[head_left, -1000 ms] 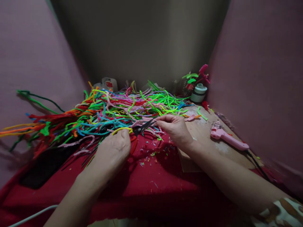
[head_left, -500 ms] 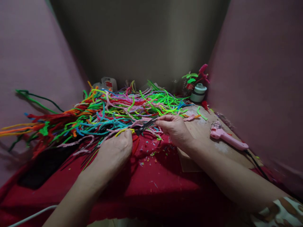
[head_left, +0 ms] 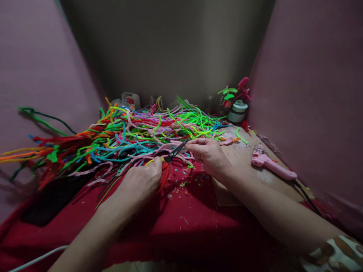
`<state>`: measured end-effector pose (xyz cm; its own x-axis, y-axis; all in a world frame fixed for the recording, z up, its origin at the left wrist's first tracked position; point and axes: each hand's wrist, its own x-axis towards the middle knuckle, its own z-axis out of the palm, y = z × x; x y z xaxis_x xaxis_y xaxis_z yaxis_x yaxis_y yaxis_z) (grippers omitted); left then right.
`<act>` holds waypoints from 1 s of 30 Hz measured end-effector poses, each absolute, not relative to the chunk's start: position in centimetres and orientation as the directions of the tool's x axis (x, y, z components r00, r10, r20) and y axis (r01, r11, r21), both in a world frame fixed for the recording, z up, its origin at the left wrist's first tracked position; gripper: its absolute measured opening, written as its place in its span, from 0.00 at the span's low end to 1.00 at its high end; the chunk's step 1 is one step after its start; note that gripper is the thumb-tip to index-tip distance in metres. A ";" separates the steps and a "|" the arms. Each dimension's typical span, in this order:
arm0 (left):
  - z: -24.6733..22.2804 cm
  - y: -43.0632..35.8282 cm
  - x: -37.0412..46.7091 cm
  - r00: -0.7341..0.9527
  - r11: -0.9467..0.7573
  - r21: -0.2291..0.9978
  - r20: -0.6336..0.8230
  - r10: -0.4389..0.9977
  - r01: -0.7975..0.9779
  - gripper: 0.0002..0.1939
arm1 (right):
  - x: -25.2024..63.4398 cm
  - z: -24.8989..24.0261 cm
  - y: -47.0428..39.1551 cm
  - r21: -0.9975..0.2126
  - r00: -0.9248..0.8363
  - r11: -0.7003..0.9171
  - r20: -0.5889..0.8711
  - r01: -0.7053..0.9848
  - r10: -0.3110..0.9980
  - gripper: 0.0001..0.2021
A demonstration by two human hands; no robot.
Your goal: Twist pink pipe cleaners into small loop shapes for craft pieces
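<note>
Scissors: dark blades (head_left: pixel 176 152) at the centre, aimed at one o'clock, red handles (head_left: pixel 166 174) toward seven.
Feel: light and stiff, I'd judge, smooth along the metal; best held by the handles, well back from the tips.
Left hand: mine (head_left: pixel 144 176), at eight o'clock from the blades, fingers curled closed around the handle end.
Yellow stem: a short length (head_left: pixel 150 162) showing by my left thumb; likely soft fuzz over bendy wire.
Right hand: mine (head_left: pixel 210 153), at three o'clock, thumb and finger pinched together beside the blade tips; whatever's between them is too small to tell.
Stem pile: bright tangle (head_left: pixel 159 126), ten to twelve o'clock.
Clippings: scattered bits (head_left: pixel 183 184), five o'clock, on red cloth (head_left: pixel 181 223).
Glue gun: pink (head_left: pixel 273 166), three o'clock, lying on the board (head_left: pixel 255 189).
Jar: pale (head_left: pixel 237 112), two o'clock.
</note>
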<state>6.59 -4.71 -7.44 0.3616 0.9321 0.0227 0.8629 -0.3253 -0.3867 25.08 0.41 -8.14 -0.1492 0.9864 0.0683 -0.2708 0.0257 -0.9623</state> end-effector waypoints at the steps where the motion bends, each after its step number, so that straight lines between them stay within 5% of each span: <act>1: -7.4 -4.6 6.5 0.341 -0.310 -0.368 0.021 0.940 0.877 0.16 | 25.1 -8.2 0.4 -0.964 -0.146 0.029 0.070 -0.265 0.987 0.07; 6: -6.8 -4.6 5.3 0.258 -0.238 -0.258 0.048 0.965 0.936 0.13 | 25.1 -8.1 0.6 -0.953 -0.173 0.023 0.079 -0.301 0.982 0.07; 12: -6.9 -4.6 2.6 0.508 -0.509 0.016 -0.077 0.858 0.861 0.12 | 25.6 -7.7 1.1 -0.906 -0.196 -0.044 0.043 -0.421 0.980 0.08; 22: -7.1 -1.4 4.4 0.526 -0.521 0.092 -0.032 0.850 0.849 0.11 | 25.4 -7.9 0.9 -0.882 -0.278 -0.066 0.076 -0.466 0.957 0.06; 26: -5.7 -1.0 5.9 0.326 -0.393 0.393 0.228 0.918 0.831 0.13 | 25.3 -8.1 0.7 -0.898 -0.327 -0.082 0.071 -0.433 0.943 0.07; 30: -4.6 -0.9 8.3 0.214 -0.349 0.830 0.282 0.935 0.434 0.16 | 25.0 -8.2 0.4 -0.909 -0.379 -0.063 0.108 -0.412 0.919 0.09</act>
<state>8.34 -0.93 -4.55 0.2137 0.9354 0.2817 0.4341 -0.3492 0.8304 25.04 0.37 -8.21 -0.3786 0.9192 0.1083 -0.4119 -0.0626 -0.9091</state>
